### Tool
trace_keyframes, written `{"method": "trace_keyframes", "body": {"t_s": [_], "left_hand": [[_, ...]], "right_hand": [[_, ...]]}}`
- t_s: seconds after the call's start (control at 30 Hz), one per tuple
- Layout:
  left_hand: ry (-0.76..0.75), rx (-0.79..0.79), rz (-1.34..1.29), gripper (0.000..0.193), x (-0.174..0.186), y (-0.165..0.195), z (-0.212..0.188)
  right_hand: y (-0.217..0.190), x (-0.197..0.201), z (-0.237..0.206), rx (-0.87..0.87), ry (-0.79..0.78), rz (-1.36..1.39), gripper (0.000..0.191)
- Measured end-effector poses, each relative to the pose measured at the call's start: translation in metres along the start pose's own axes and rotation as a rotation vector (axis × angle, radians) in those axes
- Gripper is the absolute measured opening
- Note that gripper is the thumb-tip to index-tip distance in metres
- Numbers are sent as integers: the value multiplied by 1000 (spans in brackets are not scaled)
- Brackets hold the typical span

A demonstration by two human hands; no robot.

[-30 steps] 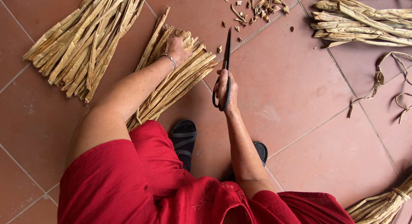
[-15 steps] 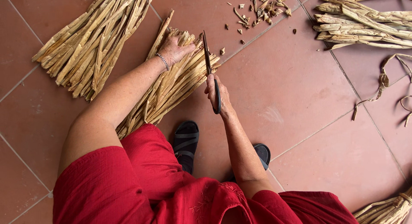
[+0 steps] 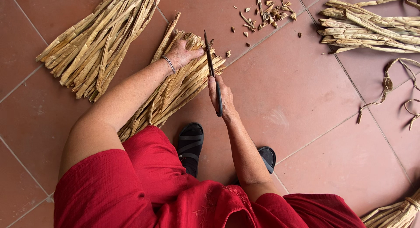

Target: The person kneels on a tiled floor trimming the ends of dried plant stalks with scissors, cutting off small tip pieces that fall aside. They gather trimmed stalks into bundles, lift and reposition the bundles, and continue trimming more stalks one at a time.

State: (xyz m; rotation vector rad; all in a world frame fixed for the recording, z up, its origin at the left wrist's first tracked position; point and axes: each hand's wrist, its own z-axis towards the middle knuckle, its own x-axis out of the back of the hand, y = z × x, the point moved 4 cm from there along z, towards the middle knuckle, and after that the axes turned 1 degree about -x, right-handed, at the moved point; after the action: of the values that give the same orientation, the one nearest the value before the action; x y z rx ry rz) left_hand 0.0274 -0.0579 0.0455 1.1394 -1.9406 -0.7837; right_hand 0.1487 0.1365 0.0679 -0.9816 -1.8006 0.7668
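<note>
My left hand [image 3: 183, 53], with a thin bracelet at the wrist, presses flat on the top end of a bundle of dry tan plant strips [image 3: 175, 90] lying on the terracotta tile floor. In my right hand [image 3: 221, 97] I grip a pair of dark scissors [image 3: 212, 68]. Their blades point away from me and lie along the right edge of the bundle, close to my left fingertips. Whether the blades are cutting a strip I cannot tell.
A bigger pile of strips [image 3: 98, 44] lies at the left, another pile [image 3: 372, 27] at the top right, a third [image 3: 393, 215] at the bottom right. Cut scraps [image 3: 267, 9] litter the tiles above the scissors. Loose fibre ties [image 3: 389, 86] lie at right. Black sandals [image 3: 191, 145] below.
My left hand slid further up onto the end of the bundle. My right hand swung the scissors from the open floor leftward to the bundle's edge.
</note>
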Motion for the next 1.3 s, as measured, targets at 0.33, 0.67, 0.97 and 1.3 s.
{"method": "trace_keyframes", "body": {"t_s": [0.33, 0.67, 0.97, 1.3], "left_hand": [[-63, 0, 24, 37, 1, 6, -6], [291, 178, 234, 51, 49, -12, 12], [368, 330, 116, 52, 27, -25, 48], [304, 36, 254, 93, 44, -9, 20]], "right_hand": [[11, -8, 1, 94, 139, 148, 64], [29, 10, 11, 11, 214, 440, 74], [33, -9, 7, -26, 78, 385, 75], [16, -22, 7, 10, -24, 131, 79]]}}
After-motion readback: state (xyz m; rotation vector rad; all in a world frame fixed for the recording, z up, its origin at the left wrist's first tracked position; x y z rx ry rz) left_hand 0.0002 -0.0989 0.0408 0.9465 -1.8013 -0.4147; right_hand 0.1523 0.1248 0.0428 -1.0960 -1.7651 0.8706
